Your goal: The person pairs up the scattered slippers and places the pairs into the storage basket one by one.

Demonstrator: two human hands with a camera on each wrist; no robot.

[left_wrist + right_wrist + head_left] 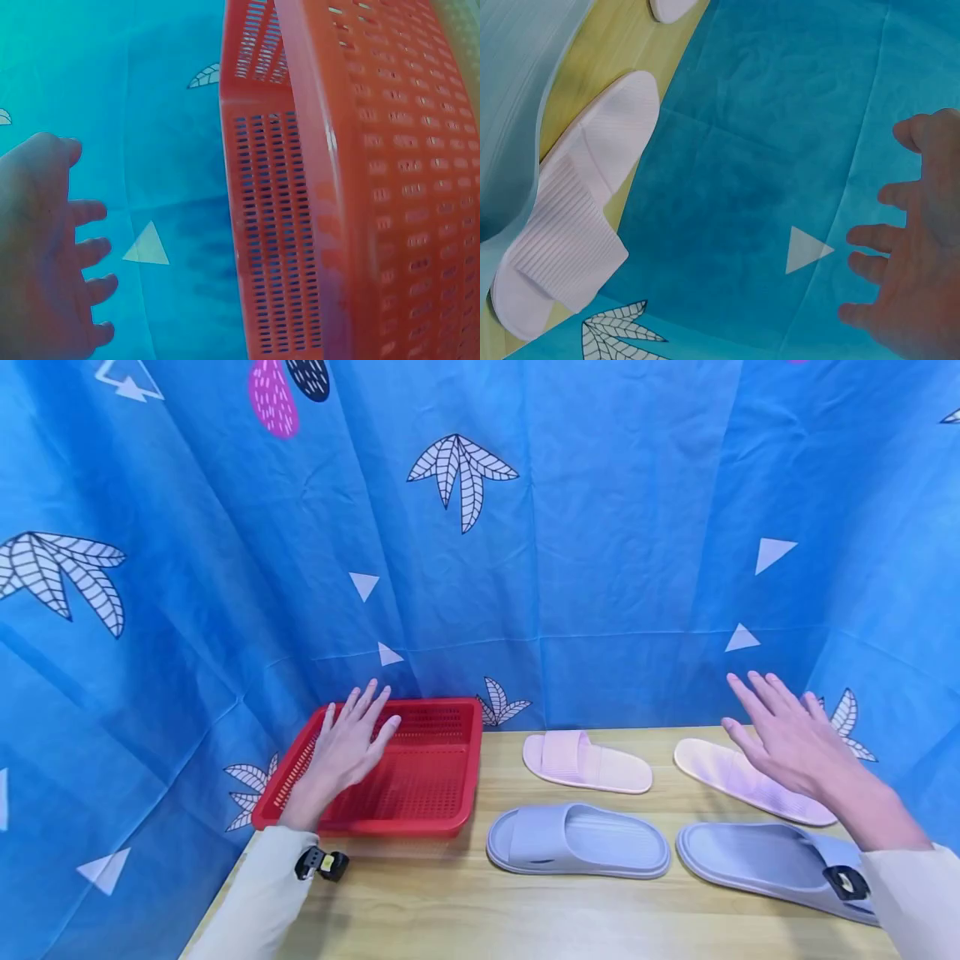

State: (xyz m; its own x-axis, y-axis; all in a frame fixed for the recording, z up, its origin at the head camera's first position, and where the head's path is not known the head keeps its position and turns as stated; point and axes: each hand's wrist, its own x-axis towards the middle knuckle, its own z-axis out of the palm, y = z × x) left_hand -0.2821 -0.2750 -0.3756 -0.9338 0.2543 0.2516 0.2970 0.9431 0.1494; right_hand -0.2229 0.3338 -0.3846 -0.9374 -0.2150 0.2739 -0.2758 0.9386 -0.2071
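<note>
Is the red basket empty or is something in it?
Empty. The head view shows only the basket's bare perforated floor; the left hand hovers above it holding nothing, and all four slippers lie outside on the table.

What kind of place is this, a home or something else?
Probably a staged recording booth, not a home. A blue patterned cloth hangs as backdrop around a wooden table, where a red basket and four slippers lie. Both hands hover, open.

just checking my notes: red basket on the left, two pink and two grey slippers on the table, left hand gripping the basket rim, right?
One thing is wrong: the left hand does not grip the basket rim. The head view shows it open, fingers straight, above the basket. The rest holds: two pink slippers and two grey slippers on the table.
</note>
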